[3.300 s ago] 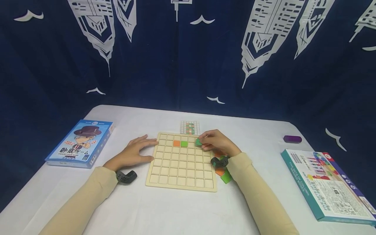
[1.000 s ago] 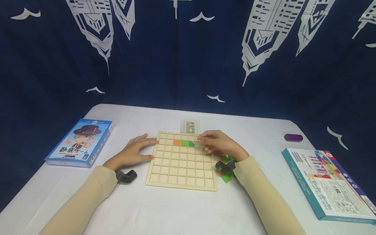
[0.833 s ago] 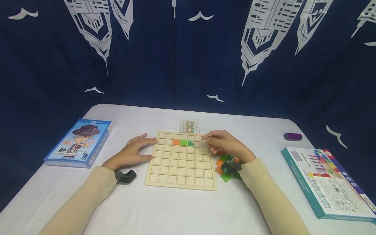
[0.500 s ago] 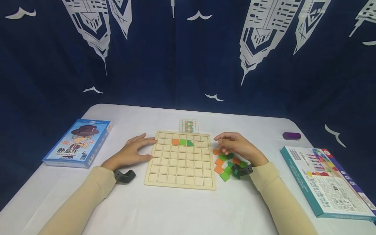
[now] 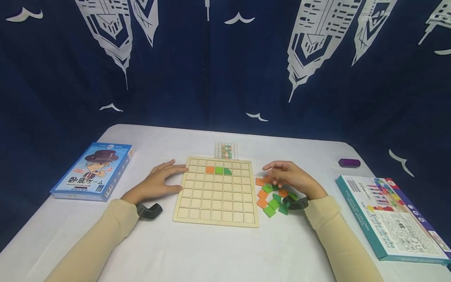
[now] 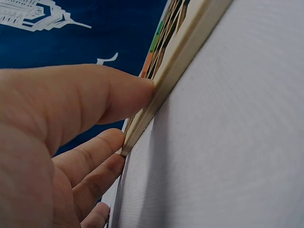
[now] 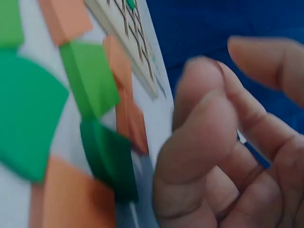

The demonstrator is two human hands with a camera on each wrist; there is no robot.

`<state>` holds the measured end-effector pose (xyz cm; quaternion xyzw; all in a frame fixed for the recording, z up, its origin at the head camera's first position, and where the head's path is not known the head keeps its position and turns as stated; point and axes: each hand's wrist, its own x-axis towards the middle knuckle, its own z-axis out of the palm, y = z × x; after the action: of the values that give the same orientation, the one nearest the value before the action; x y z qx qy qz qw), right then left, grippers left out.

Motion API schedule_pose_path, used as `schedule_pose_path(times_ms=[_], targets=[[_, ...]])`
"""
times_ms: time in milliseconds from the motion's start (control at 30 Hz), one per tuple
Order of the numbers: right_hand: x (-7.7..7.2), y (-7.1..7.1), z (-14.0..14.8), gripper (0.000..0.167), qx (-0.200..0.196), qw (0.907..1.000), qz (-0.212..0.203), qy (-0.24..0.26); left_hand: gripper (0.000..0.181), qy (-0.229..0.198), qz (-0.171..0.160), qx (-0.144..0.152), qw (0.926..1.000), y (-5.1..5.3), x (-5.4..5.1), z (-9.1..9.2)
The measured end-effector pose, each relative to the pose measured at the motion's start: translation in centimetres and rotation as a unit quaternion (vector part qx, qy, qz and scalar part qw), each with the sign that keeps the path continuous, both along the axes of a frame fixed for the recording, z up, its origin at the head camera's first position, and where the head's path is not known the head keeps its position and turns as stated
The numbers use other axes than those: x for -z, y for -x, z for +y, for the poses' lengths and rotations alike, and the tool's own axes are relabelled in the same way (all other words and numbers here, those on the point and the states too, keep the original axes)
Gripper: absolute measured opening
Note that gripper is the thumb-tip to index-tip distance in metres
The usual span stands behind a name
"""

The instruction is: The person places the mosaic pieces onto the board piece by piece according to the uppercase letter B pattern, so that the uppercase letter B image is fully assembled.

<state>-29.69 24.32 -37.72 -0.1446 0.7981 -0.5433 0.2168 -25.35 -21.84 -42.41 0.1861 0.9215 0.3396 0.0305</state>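
A wooden grid board [image 5: 216, 196] lies mid-table, with an orange square [image 5: 210, 170], a light green square [image 5: 219, 170] and a dark green rounded piece [image 5: 227, 171] side by side in its second row from the back. My left hand [image 5: 156, 184] touches the board's left edge with thumb and fingertips; the left wrist view shows the thumb [image 6: 128, 92] against the rim. Loose orange and green pieces [image 5: 273, 204] lie right of the board. Over their back end hovers my right hand [image 5: 294, 178], fingers loosely bent; the right wrist view shows nothing between them.
A small patterned grid card [image 5: 226, 150] lies behind the board. At the left is a blue box with a cartoon figure [image 5: 93, 171]. On the right are a teal-edged box [image 5: 394, 219] and a purple object [image 5: 349, 163]. A dark blue curtain hangs behind the table.
The dark green piece, earlier in my right fingers, lies on the board beside the light green square. My right hand has moved right, off the board to the loose pieces. The left hand stays at the edge.
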Motion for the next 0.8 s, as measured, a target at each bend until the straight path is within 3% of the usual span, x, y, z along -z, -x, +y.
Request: schedule_pose_path(times_ms=[233, 533, 800], targets=[[0.7, 0.2, 0.8, 0.037, -0.044, 0.9978, 0.007, -0.049, 0.065, -0.004, 0.01, 0.013, 0.9999, -0.1, -0.1, 0.0], [1.4, 0.6, 1.2, 0.038, -0.086, 0.9947, 0.01, -0.056, 0.066, -0.003, 0.01, 0.012, 0.9999, 0.0, 0.1, -0.1], [1.2, 0.6, 1.2, 0.038, -0.113, 0.9893, 0.043, -0.082, 0.066, -0.001, 0.003, 0.008, 1.0, 0.1, 0.1, -0.1]])
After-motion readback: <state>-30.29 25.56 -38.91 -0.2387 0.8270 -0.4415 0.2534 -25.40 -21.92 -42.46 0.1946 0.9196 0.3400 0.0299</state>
